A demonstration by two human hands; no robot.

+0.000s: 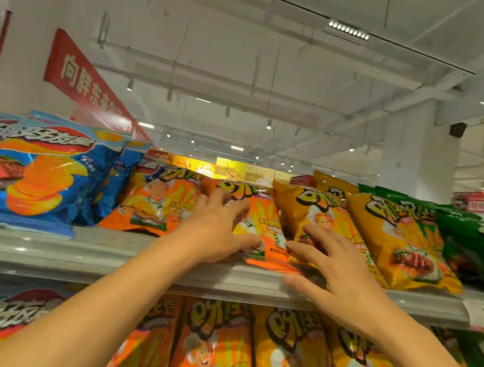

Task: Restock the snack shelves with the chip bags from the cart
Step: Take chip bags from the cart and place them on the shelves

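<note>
With the left hand (217, 227) spread flat on the orange chip bag (260, 218) at the top shelf's (31, 247) front lip and the right hand (335, 266) splayed just beside it, gripping nothing, the slick, tilted bag could slide off.

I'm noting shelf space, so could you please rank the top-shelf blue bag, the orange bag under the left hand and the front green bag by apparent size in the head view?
1. blue bag, clearly largest.
2. orange bag and green bag: unranked, since the left hand hides part of one and the frame edge crops the other.
</note>
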